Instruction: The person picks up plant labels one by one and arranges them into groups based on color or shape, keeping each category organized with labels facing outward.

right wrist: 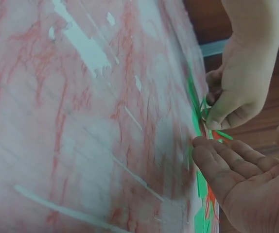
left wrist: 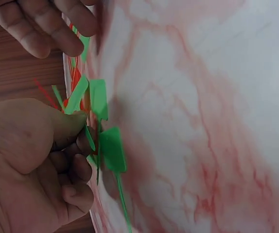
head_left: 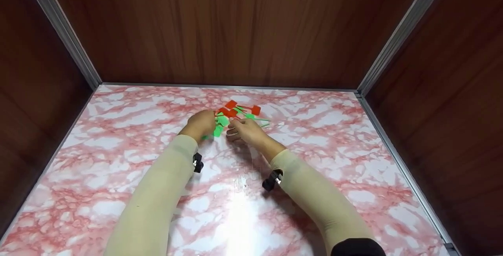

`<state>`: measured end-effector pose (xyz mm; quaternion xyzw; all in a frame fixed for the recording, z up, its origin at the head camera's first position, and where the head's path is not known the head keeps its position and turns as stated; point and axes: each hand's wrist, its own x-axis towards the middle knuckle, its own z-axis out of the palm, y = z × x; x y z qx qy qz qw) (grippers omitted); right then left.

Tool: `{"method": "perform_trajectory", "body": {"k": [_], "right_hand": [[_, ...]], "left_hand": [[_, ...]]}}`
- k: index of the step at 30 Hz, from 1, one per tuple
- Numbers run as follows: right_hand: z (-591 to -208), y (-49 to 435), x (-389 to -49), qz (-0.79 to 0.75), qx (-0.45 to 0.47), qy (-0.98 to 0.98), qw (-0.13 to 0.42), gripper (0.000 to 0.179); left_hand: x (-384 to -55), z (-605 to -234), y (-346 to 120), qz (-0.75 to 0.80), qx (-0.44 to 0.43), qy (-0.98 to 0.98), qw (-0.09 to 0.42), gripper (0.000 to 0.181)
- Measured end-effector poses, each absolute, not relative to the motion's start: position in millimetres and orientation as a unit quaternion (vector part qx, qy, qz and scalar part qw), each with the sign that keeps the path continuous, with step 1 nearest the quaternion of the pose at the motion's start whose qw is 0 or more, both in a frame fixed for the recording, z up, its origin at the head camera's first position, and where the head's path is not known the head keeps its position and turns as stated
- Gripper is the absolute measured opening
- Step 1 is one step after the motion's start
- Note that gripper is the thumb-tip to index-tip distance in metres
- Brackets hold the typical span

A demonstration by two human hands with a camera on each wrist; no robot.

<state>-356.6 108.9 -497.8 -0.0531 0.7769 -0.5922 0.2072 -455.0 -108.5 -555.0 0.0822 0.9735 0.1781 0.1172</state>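
A small pile of flat green and red plastic tags with thin tails, which look like cable-tie labels, lies toward the back of the table. My left hand (head_left: 202, 123) is at the pile's left side. In the left wrist view its thumb and index finger pinch a green tag (left wrist: 77, 97); two more green tags (left wrist: 113, 149) lie beside the fingertips. On the pile's right is my right hand (head_left: 246, 131), its fingers extended and relaxed, with nothing seen in them. Red tags (head_left: 231, 104) lie just beyond both hands. The fingers hide part of the pile.
The table (head_left: 334, 161) has a pink-and-white marbled top. A brown wood-look panel (head_left: 228, 32) rises behind it, with similar side panels (head_left: 440, 102) framed by metal strips. Black wrist devices (head_left: 271, 180) sit on the sleeves.
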Motion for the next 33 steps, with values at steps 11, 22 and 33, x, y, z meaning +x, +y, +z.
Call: {"method": "perform_trajectory", "body": {"k": [11,22,33], "right_hand": [[-495,105,-355,-0.617,-0.048,0.753,0.223,0.059],[-494,103,-350,-0.634,-0.045,0.737,0.232,0.062],[-491,106,-349,-0.622,-0.062,0.742,0.242,0.063]], "left_hand": [[-450,-537,-112,0.305,0.032,0.936,0.171,0.017],[-405,-491,-108,0.367,0.029,0.914,0.170,0.015],[-371,-464,-117,0.502,0.014,0.847,0.172,0.032]]}}
